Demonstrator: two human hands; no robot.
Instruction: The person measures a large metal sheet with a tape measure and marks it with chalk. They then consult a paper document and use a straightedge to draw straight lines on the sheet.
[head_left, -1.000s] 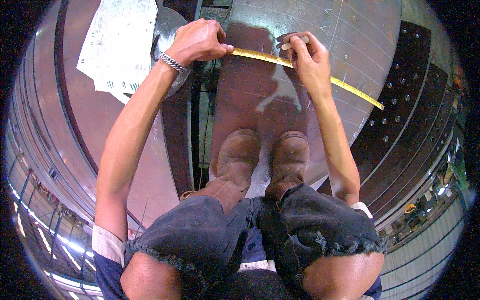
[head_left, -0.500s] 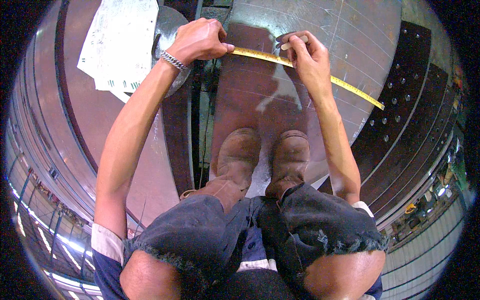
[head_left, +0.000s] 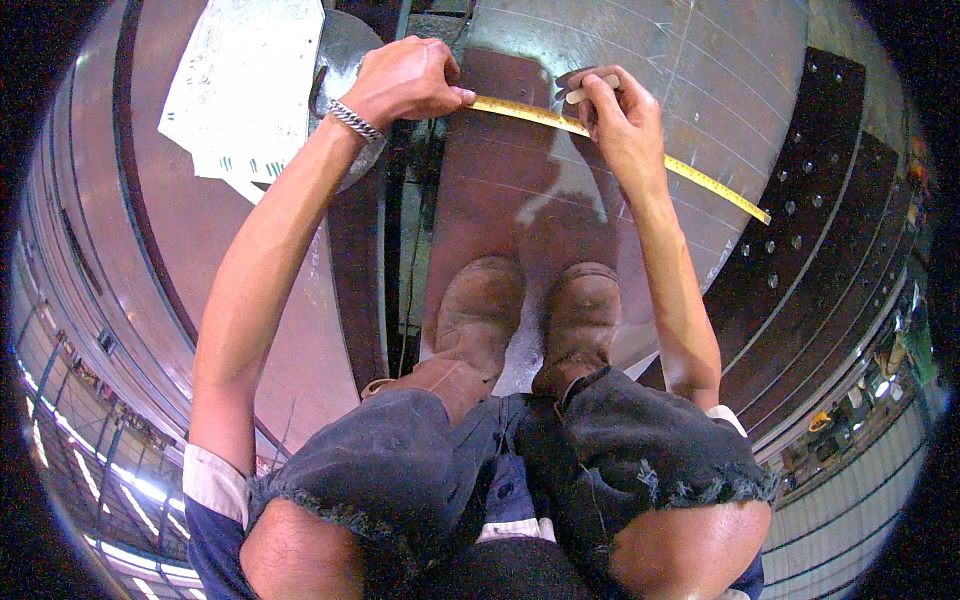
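Observation:
A yellow tape measure blade (head_left: 520,111) stretches across a steel plate (head_left: 490,215) marked with pale lines. My left hand (head_left: 412,80), closed with the thumb pressing, grips the blade at its left end; whether a case sits in the fist is hidden. From there the blade runs under my right hand (head_left: 628,115) to the plate's right edge. A short white chalk stick (head_left: 592,89) is pinched between the right thumb and fingers, just above the blade. The right fingertips hover over or touch the plate; I cannot tell which.
My brown boots (head_left: 482,305) stand on the plate below the tape. White paper sheets (head_left: 245,85) lie at upper left, beside a round grey metal piece (head_left: 345,60). A dark gap (head_left: 408,220) runs left of the plate. Dark steel strips with holes (head_left: 800,190) lie at right.

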